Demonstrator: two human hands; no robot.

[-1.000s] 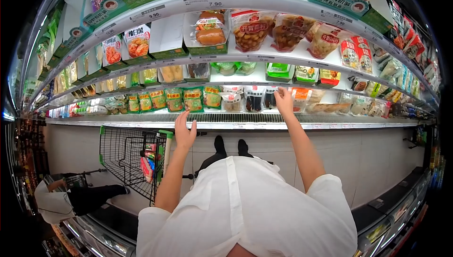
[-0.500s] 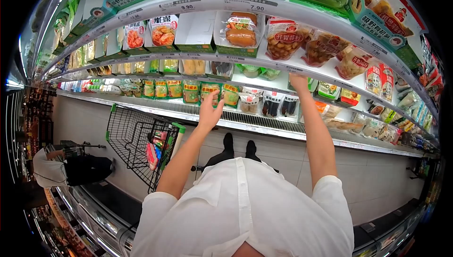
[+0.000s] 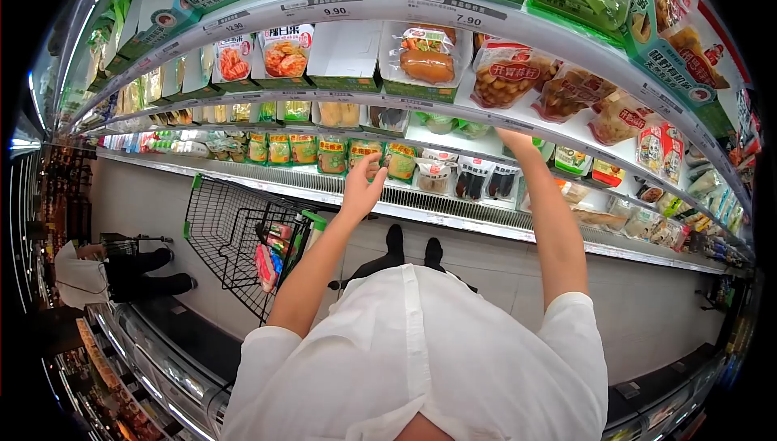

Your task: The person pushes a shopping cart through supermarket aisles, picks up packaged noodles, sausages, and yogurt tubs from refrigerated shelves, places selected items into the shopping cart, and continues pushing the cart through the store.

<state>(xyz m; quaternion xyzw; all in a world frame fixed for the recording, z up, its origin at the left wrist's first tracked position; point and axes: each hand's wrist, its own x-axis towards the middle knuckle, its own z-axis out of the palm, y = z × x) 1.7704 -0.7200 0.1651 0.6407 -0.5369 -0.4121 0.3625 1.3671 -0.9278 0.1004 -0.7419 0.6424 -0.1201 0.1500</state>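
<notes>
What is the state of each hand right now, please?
Left hand: open, fingers loosely curled, holding nothing visible.
Right hand: cannot be told; its fingertips are out of sight at the shelf edge.

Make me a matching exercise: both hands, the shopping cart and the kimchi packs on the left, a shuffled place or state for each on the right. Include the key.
Column one
1. Left hand
2. Right hand
3. Shopping cart
4. Kimchi packs

Column two
A. holding colourful packages inside black wire sides
B. on a shelf, beside a white box
C. empty, before green-and-yellow packets
D. fingertips hidden behind a shelf edge

Right pairs: 1-C, 2-D, 3-A, 4-B
</notes>
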